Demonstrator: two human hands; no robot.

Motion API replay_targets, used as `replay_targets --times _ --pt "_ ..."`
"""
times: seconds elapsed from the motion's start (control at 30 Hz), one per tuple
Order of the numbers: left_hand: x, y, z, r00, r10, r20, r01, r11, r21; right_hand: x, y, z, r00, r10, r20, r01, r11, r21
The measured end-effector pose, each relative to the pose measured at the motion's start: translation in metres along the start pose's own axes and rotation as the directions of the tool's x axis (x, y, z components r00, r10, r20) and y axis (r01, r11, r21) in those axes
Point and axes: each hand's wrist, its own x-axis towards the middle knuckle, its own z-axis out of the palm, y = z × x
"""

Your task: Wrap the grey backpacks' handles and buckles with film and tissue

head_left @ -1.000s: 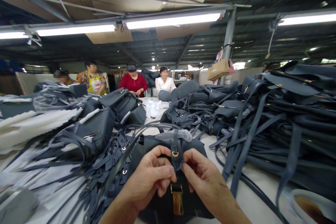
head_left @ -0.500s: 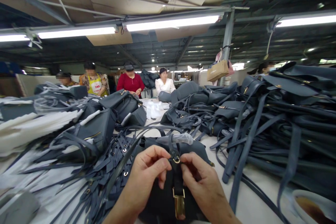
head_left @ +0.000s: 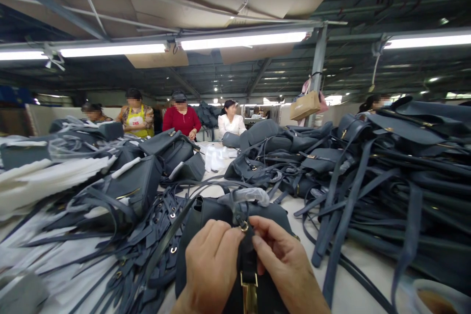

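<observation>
L hand [head_left: 213, 260], R hand [head_left: 283, 257] at strap [head_left: 247, 252], axis fore-aft, buckle [head_left: 250, 297] twd wearer

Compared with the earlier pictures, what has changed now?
The left hand has rolled over, its back now toward the camera, fingertips beside the gold ring. The rounded strap end, first visible between the hands, is out of sight. The right hand stays at the ring's other side; the bag stays beneath.
</observation>
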Motion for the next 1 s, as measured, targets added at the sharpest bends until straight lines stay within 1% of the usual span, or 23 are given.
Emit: replay_targets --times 0.07,0.13,0.2,0.23,0.27,0.33,0.4,0.47,0.6,0.63,0.7,0.77,0.8,0.83,0.9,1.0 --pt "-0.002 -0.002 -0.001 0.995 0.084 -0.056 -0.082 0.996 0.031 0.0 -0.004 0.002 0.998 0.049 0.025 -0.052 0.99 0.129" --pt "-0.004 -0.004 -0.002 0.979 0.189 -0.076 -0.185 0.981 0.049 0.0 -0.008 0.005 0.997 0.067 0.038 -0.074 0.971 0.226" --pt "-0.006 -0.008 -0.004 0.958 0.282 -0.045 -0.282 0.959 0.025 -0.001 -0.012 0.008 0.994 0.087 0.071 -0.105 0.941 0.321" --pt "-0.006 -0.009 -0.004 0.952 0.306 -0.024 -0.306 0.952 -0.007 -0.002 -0.013 0.009 0.989 0.112 0.095 -0.14 0.912 0.386" --pt "-0.006 -0.011 -0.005 0.951 0.309 -0.003 -0.309 0.95 -0.046 -0.002 -0.014 0.01 0.982 0.146 0.12 -0.185 0.868 0.46" --pt "-0.006 -0.014 -0.005 0.962 0.271 0.024 -0.266 0.955 -0.133 -0.002 -0.012 0.01 0.964 0.207 0.169 -0.268 0.751 0.603" --pt "-0.005 -0.016 -0.007 0.975 0.219 0.044 -0.206 0.957 -0.204 -0.002 -0.009 0.009 0.951 0.23 0.207 -0.309 0.661 0.683" --pt "-0.005 -0.017 -0.009 0.979 0.192 0.065 -0.172 0.956 -0.239 -0.002 -0.006 0.008 0.948 0.197 0.248 -0.316 0.643 0.698" --pt "-0.003 -0.017 -0.013 0.976 0.195 0.094 -0.169 0.958 -0.23 -0.003 -0.002 0.004 0.939 0.122 0.322 -0.313 0.691 0.652" --pt "-0.003 -0.017 -0.013 0.976 0.202 0.082 -0.182 0.96 -0.211 -0.003 -0.002 0.004 0.935 0.122 0.333 -0.319 0.696 0.643" --pt "-0.003 -0.015 -0.013 0.971 0.239 0.006 -0.236 0.961 -0.144 -0.004 -0.003 0.003 0.928 0.132 0.349 -0.338 0.692 0.637" --pt "-0.004 -0.013 -0.013 0.958 0.279 -0.066 -0.284 0.955 -0.089 -0.004 -0.004 0.004 0.923 0.135 0.361 -0.351 0.678 0.645" --pt "-0.004 -0.012 -0.013 0.952 0.295 -0.079 -0.301 0.95 -0.085 -0.004 -0.004 0.004 0.922 0.13 0.365 -0.352 0.671 0.652" --pt "-0.005 -0.011 -0.013 0.949 0.306 -0.079 -0.312 0.945 -0.093 -0.004 -0.003 0.005 0.922 0.125 0.367 -0.352 0.665 0.659" --pt "-0.004 -0.01 -0.014 0.949 0.313 -0.047 -0.316 0.941 -0.12 -0.004 -0.001 0.006 0.924 0.13 0.361 -0.353 0.653 0.67" --pt "-0.003 -0.011 -0.015 0.955 0.298 0.01 -0.292 0.942 -0.168 -0.004 0.001 0.007 0.918 0.155 0.365 -0.379 0.618 0.689"
